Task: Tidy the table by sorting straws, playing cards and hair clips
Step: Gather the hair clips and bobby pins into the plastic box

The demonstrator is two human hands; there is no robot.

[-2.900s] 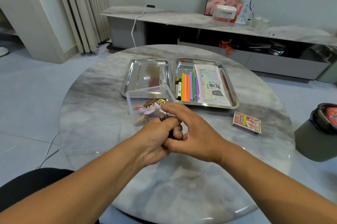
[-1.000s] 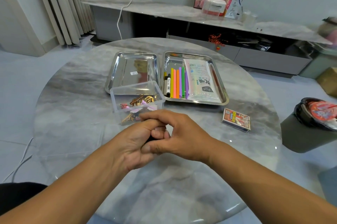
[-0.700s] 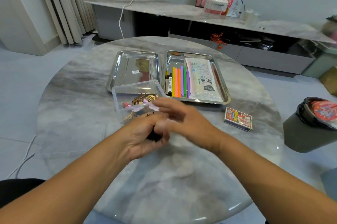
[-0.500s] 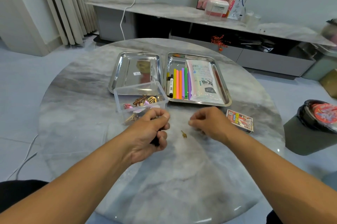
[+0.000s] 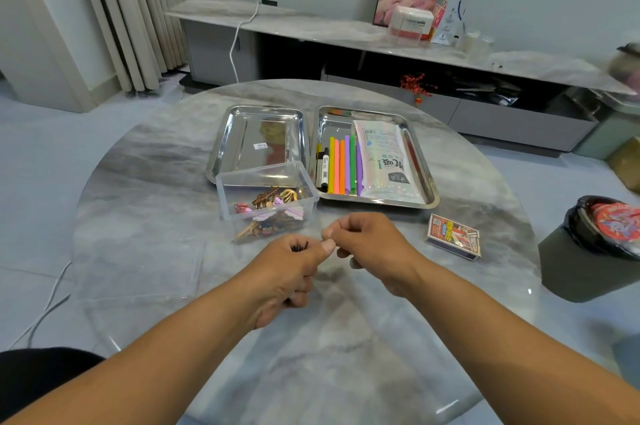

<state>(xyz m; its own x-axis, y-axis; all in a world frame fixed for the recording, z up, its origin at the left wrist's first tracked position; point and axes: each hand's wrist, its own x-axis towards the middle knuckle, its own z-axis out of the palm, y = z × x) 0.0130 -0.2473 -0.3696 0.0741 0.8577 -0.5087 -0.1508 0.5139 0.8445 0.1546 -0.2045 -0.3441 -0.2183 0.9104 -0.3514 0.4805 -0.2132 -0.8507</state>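
A small bundle of dark hair pins was held in the curled fingers of the left hand above the marble counter, just in front of the clear plastic box where other hair clips were kept. The right hand was kept close beside it with thumb and forefinger pinched together, but it could not be told if anything was between them. The coloured straws were laid in the right steel tray, and the card box was placed on the counter to the right.
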